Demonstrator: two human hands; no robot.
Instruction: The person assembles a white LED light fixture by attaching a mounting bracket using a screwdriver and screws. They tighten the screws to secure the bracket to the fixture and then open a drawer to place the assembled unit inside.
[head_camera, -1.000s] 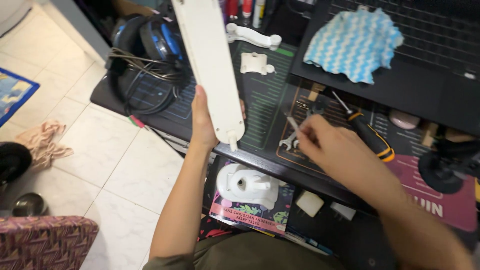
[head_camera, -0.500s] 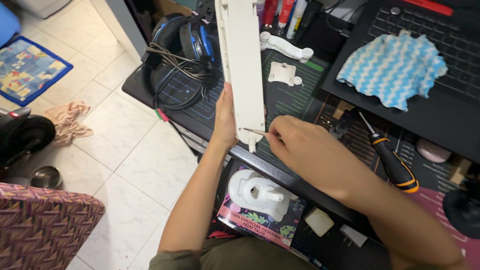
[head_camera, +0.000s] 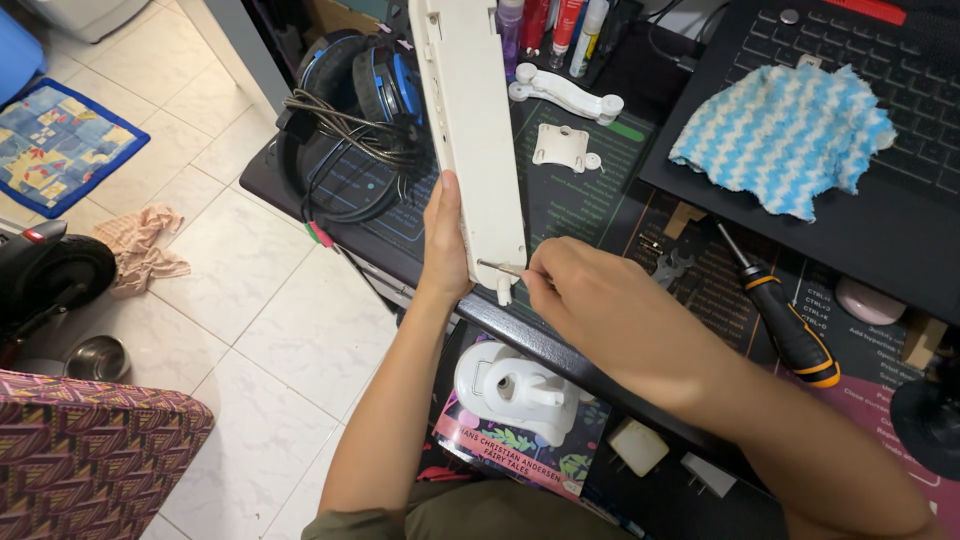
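White plastic, long and flat, the narrow panel (head_camera: 470, 140) stands on end, its long axis running away from the person. The left hand (head_camera: 445, 245) grips its lower edge. The right hand (head_camera: 590, 300), closed in a pinch, holds a thin metal screw (head_camera: 497, 266) against the panel's lower end, just right of the left hand. Right of the right hand lies a black-and-orange screwdriver (head_camera: 785, 315). Below both hands, a white plastic housing (head_camera: 515, 390) rests on a colourful flat book (head_camera: 525, 452).
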